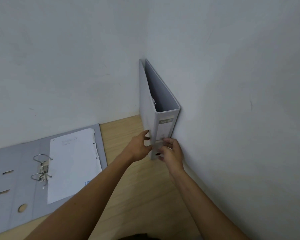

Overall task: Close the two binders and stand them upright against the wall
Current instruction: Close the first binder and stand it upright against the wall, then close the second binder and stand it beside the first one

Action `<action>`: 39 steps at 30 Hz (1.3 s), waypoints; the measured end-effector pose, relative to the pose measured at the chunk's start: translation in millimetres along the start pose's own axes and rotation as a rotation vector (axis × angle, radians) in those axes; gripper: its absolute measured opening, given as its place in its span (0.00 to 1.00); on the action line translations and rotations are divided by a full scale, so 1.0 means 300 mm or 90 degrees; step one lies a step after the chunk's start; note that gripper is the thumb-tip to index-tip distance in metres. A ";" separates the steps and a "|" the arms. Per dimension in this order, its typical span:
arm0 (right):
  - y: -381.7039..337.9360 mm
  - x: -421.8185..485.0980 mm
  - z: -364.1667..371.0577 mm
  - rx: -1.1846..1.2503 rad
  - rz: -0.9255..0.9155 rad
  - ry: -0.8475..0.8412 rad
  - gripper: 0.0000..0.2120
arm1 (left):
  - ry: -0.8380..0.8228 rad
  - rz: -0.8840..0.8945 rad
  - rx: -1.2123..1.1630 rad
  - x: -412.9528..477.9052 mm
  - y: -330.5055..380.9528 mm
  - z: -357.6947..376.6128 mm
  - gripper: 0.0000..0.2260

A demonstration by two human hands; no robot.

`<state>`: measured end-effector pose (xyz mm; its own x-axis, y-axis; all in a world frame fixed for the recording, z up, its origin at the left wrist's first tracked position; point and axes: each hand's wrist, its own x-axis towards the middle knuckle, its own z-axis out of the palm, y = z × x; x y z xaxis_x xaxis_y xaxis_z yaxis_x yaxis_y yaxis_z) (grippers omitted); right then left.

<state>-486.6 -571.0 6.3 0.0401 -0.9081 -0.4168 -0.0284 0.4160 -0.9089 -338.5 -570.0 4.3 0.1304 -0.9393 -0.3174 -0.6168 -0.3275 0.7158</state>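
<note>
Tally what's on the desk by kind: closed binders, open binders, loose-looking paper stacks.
Closed binder, standing in the corner, held by the left hand and right hand: 1
Open binder, lying flat: 1
Paper stack in the open binder: 1
Total: 3

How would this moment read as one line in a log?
first binder: closed, upright against wall | left hand, right hand: on its spine end | second binder: open, flat
</note>
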 end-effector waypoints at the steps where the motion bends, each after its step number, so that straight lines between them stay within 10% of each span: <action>1: -0.001 -0.008 -0.007 0.002 -0.002 -0.008 0.17 | -0.005 0.005 -0.003 -0.021 0.004 -0.007 0.34; 13: 0.088 -0.210 0.127 -0.093 -0.014 -0.214 0.07 | 0.064 -0.039 -0.172 -0.436 -0.206 -0.141 0.15; 39: 0.507 -0.676 1.136 -0.418 0.122 -0.480 0.10 | 0.220 -0.359 -0.367 -1.238 -1.229 -0.551 0.13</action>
<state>-158.8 -307.2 -50.4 0.5902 -0.4673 -0.6583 -0.6336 0.2372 -0.7364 -31.3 -117.4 -38.9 0.5828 -0.5700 -0.5792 0.0859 -0.6655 0.7414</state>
